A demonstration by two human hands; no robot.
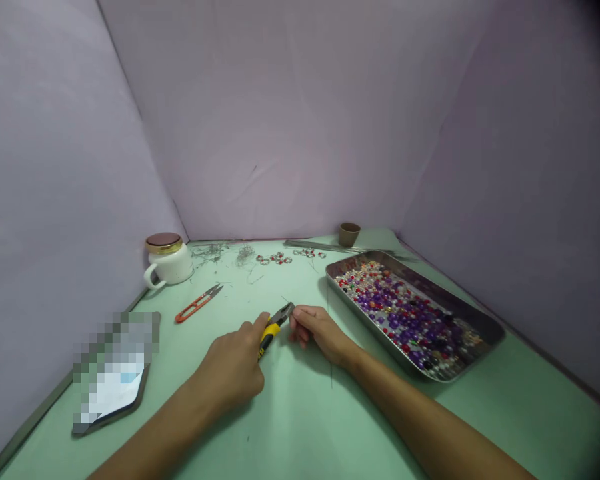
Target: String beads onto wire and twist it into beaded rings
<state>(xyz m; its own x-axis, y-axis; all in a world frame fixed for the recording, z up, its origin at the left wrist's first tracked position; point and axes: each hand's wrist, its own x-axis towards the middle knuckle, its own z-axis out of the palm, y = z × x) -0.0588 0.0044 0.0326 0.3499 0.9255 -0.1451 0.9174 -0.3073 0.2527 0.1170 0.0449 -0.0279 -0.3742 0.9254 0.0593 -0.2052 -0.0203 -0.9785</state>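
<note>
My left hand (237, 363) is wrapped round the yellow and black handles of a pair of pliers (275, 327), whose metal jaws point up and to the right. At the jaw tips, my right hand (317, 330) is closed in a pinch. A thin wire (285, 299) sticks out by the jaws, and another fine line hangs below the right hand; what exactly the right fingertips hold is too small to make out. Beyond the hands lie small rings of red and clear beads (275, 258) on the green table (290, 427).
A metal tray (390, 341) of mixed beads stands on the right. Orange thread snips (197, 304), a phone (115, 380) and a lidded white mug (173, 263) are on the left. Wire scraps (245, 254), long thin rods (320, 246) and a brown cup (349, 233) lie along the back wall.
</note>
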